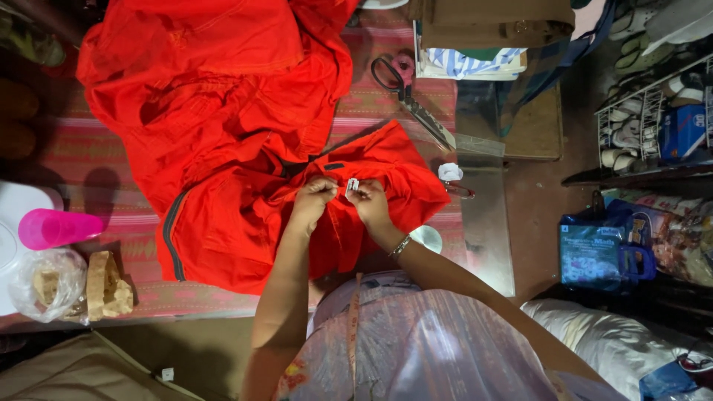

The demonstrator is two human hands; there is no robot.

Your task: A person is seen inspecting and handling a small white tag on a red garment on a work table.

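Note:
A big red garment [223, 119] with a dark zip lies spread over the table. Both my hands rest on its near edge. My left hand [313, 199] pinches the red cloth, fingers closed. My right hand [370, 202], with a bracelet at the wrist, pinches a small white tag [352, 186] against the cloth. The two hands nearly touch at the tag. A measuring tape [353, 334] hangs down my chest.
Black-handled scissors [412, 104] lie beyond the garment at the right. A pink cup [56, 227], a plastic bag [46, 286] and a brown lump [105, 286] sit at the table's left end. Folded cloth [490, 30] is stacked at the far right. A wire shoe rack [653, 111] stands right of the table.

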